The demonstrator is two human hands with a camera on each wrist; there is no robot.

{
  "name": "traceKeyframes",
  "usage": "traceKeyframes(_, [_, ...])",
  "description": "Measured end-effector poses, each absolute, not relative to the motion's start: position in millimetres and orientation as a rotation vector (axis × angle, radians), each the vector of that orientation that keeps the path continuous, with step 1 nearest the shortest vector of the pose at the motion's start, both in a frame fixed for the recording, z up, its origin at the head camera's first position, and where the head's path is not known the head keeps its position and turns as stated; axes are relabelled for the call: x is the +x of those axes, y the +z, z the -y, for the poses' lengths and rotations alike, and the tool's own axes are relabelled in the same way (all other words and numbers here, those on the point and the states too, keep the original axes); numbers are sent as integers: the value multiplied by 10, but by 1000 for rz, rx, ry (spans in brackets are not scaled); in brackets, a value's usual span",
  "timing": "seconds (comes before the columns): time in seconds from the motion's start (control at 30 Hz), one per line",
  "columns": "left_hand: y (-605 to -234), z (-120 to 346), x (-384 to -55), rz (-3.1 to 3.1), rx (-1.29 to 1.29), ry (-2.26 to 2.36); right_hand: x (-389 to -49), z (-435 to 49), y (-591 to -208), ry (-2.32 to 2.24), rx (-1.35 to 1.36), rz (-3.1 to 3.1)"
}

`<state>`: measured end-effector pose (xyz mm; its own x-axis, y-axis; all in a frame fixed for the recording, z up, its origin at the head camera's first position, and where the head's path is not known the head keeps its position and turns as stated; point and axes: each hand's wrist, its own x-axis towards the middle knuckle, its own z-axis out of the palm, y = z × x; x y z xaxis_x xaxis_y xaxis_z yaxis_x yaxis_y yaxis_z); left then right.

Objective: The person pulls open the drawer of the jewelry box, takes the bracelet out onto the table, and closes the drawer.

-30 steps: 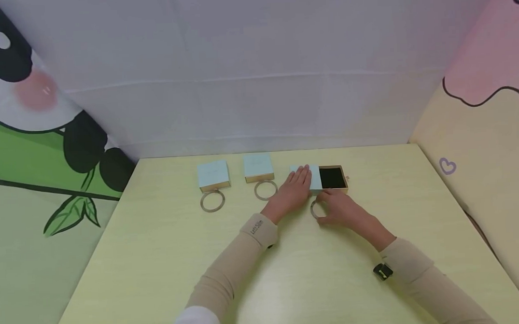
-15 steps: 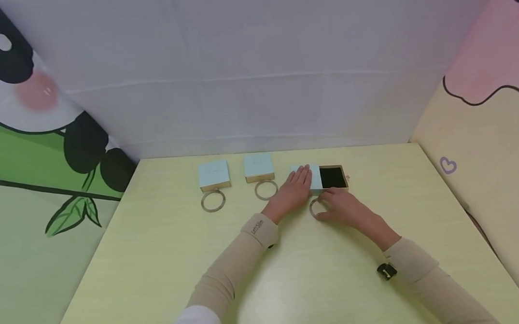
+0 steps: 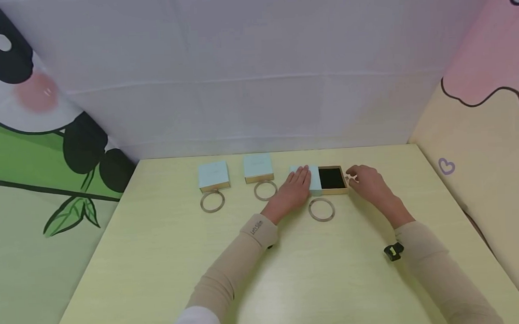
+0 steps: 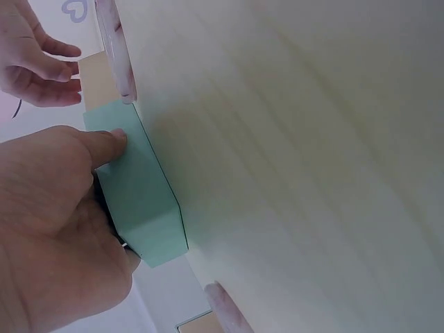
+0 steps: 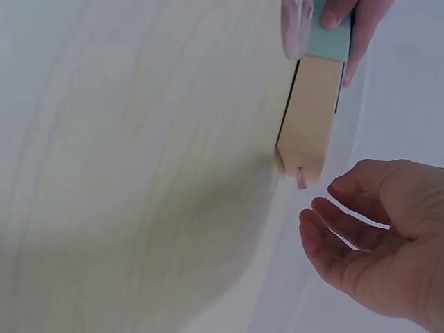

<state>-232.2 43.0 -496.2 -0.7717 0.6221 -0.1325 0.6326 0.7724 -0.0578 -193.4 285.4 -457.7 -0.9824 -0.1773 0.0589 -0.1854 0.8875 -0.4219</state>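
Note:
A pale blue drawer box (image 3: 315, 181) lies at the right of the row, its tan inner drawer (image 3: 334, 191) slid out to the right and showing a black lining. My left hand (image 3: 290, 193) holds the blue sleeve, fingers across the top and thumb against its front side in the left wrist view. Beyond the drawer's right end, my right hand (image 3: 373, 186) hovers with loosely bent fingers. A small pinkish pull tab (image 5: 301, 179) sticks out there, apart from the fingertips in the right wrist view. In front of the box rests a bangle (image 3: 322, 220), marbled pinkish white (image 4: 119, 55) up close.
Two closed boxes (image 3: 213, 174) of the same kind stand to the left, the second box (image 3: 257, 166) nearer the middle. A bangle (image 3: 213, 211) lies before the first, another bangle (image 3: 256, 190) before the second. A pale cloth wall (image 3: 257, 109) backs the table.
My right hand has left the bangle in front of the open box and moved right, to beside the drawer's pull tab. The left hand has stayed on the box.

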Motion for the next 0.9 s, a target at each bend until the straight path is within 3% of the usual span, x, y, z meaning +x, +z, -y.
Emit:
traceKeyframes(0.3, [-4978,-431,-2326,-2850,1001,-121,-2134,-2827,-4720,761,256,3100])
traceKeyframes(0.9, [-4920,-426,-2272,-2880,1042,-218,-2244,-2204,-4774,822,327,3011])
